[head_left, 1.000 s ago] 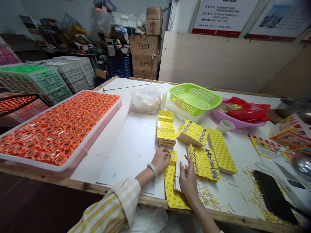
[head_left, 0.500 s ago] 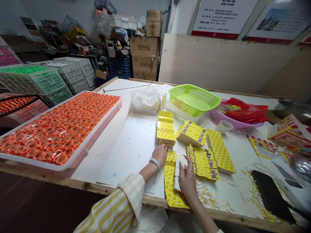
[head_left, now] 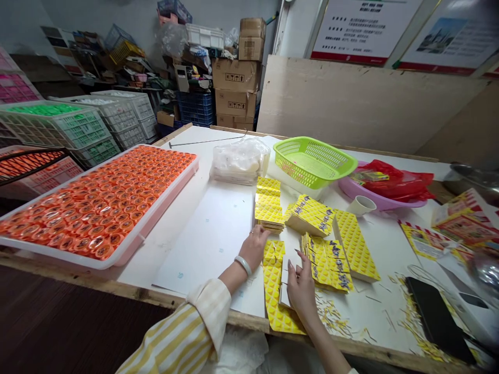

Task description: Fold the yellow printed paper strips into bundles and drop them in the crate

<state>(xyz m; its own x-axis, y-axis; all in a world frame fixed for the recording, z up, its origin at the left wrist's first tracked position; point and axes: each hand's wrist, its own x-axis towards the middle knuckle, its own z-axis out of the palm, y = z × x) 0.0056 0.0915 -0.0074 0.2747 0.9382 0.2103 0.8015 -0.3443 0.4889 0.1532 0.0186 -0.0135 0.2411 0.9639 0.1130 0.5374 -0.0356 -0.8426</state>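
Observation:
My left hand (head_left: 254,245), with a pale bangle at the wrist, has its fingers bent and drawn together at the near edge of a stack of yellow patterned cards (head_left: 268,205). Whether a card is between its fingertips is hidden. White-backed cards (head_left: 285,291) lie in my right hand (head_left: 302,285), its thumb along their upper edge and its fingers curled. Below them a long yellow patterned strip (head_left: 275,306) reaches the table's front edge. Right of my right hand sit yellow cards with dark writing (head_left: 329,262), and behind these is another written-on stack (head_left: 310,213).
A tray of orange round pieces (head_left: 142,240) fills the left side. At the back are a clear plastic bag (head_left: 239,158), a green basket (head_left: 315,161) and a purple basin (head_left: 384,202). A white cup (head_left: 361,205), yellow block (head_left: 356,244), black phone (head_left: 438,319) and paper scraps lie right.
My left hand has shifted slightly up and left along the stack's near edge. My right hand stays in place with the white-backed cards. The view has tilted a little.

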